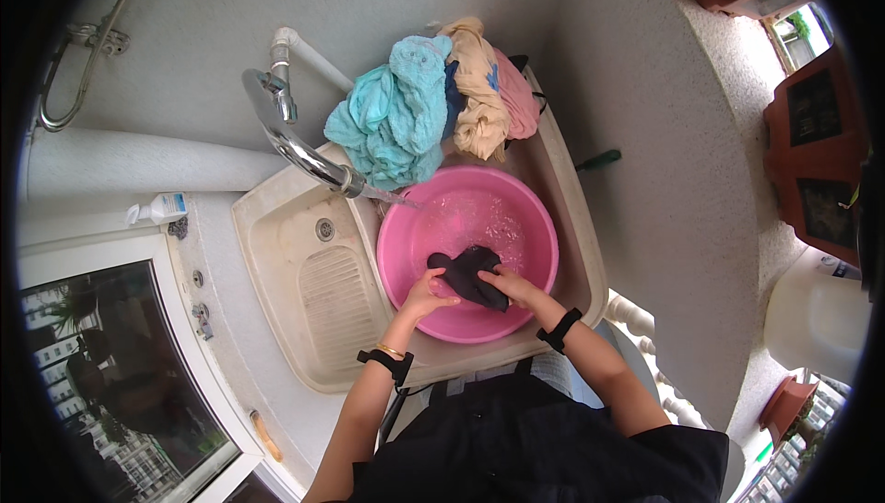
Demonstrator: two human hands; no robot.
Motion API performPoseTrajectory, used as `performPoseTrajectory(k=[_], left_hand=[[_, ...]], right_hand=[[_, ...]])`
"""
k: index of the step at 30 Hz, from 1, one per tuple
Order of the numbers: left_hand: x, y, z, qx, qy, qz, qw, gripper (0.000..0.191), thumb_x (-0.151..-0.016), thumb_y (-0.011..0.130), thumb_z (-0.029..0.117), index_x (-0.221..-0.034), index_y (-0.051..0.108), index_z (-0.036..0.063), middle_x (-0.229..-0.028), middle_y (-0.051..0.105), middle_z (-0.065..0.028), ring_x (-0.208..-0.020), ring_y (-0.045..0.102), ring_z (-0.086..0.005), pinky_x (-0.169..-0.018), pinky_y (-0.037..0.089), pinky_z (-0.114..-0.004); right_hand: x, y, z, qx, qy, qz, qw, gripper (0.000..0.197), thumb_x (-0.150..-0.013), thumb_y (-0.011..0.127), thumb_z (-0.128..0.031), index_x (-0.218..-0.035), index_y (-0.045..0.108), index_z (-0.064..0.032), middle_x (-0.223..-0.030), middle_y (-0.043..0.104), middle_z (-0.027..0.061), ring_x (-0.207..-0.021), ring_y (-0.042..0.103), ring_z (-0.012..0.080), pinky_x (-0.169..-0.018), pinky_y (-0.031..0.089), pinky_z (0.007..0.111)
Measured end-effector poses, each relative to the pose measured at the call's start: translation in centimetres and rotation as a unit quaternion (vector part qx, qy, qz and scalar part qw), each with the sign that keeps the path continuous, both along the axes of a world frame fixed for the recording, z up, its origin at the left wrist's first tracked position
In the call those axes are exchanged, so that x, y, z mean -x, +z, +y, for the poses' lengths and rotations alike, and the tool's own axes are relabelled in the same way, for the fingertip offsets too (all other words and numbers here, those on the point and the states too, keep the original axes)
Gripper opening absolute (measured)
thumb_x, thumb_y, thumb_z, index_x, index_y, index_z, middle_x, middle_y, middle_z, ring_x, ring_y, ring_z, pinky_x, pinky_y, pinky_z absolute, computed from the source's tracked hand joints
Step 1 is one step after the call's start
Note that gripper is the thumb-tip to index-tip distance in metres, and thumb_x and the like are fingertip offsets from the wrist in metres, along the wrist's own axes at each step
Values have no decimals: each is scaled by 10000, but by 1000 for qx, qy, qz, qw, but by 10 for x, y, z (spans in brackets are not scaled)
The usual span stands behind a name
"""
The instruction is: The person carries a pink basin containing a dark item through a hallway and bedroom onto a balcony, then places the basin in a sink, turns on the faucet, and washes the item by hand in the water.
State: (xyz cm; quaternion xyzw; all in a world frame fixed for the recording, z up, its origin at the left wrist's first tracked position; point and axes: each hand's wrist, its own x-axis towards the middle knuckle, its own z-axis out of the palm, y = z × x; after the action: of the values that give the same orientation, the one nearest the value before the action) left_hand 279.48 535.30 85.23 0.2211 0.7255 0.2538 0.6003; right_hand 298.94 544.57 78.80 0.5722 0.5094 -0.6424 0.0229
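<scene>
A wet black cloth [471, 277] lies partly bunched in a pink plastic basin [397, 295] holding clear water. My right hand [510, 284] grips the cloth's right side between thumb and fingers. At its left end is my left hand [423, 295], thumb and fingers apart, fingertips at or against the fabric; nothing shows pinched in them. From the curved chrome faucet [304, 150] a stream of water [390, 196] falls into the basin at its upper left.
The basin stands in a stone laundry sink [588, 254] with a ribbed washboard [339, 288] on the left. Turquoise fleecy fabric [408, 116], beige cloth [477, 88] and pink cloth [515, 98] are heaped behind. A spray bottle [166, 208] rests left; brown planters [816, 150] line the right ledge.
</scene>
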Motion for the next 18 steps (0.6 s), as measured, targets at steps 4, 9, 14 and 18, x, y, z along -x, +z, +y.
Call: performPoseTrajectory(k=[4,9,14,18], left_hand=[[-31,-6,-5,-233,-256,158,925,602,-611,733,129,-1142,468,31,-1032,526,-167,-921,562,-267,-782,456,-351],[-16,-31,-7,-182,-88,-46,978,366,-775,512,62,-1127,455,-21,-971,585,-193,-893,570,-274,-779,431,-336],[25,-97,-29,-43,14,314,948,475,-728,532,33,-1192,430,14,-1063,534,-204,-972,535,-320,-820,437,-351],[38,-116,-34,-126,20,287,949,424,-713,550,41,-1133,491,43,-998,551,-187,-900,556,-282,-785,449,-349]], right_hand=[[16,70,-8,183,-18,129,974,462,-807,591,-345,-1048,477,33,-878,528,107,-807,552,166,-572,496,303],[26,150,25,75,-103,263,956,329,-867,515,-133,-1182,461,-54,-1086,494,64,-971,530,183,-758,479,273],[29,64,55,-184,-72,213,957,222,-853,517,-91,-1066,558,-45,-1032,584,87,-961,549,152,-767,443,262],[42,-9,81,-182,-12,91,979,206,-830,525,-76,-1028,570,-39,-943,615,122,-885,592,205,-771,441,257]])
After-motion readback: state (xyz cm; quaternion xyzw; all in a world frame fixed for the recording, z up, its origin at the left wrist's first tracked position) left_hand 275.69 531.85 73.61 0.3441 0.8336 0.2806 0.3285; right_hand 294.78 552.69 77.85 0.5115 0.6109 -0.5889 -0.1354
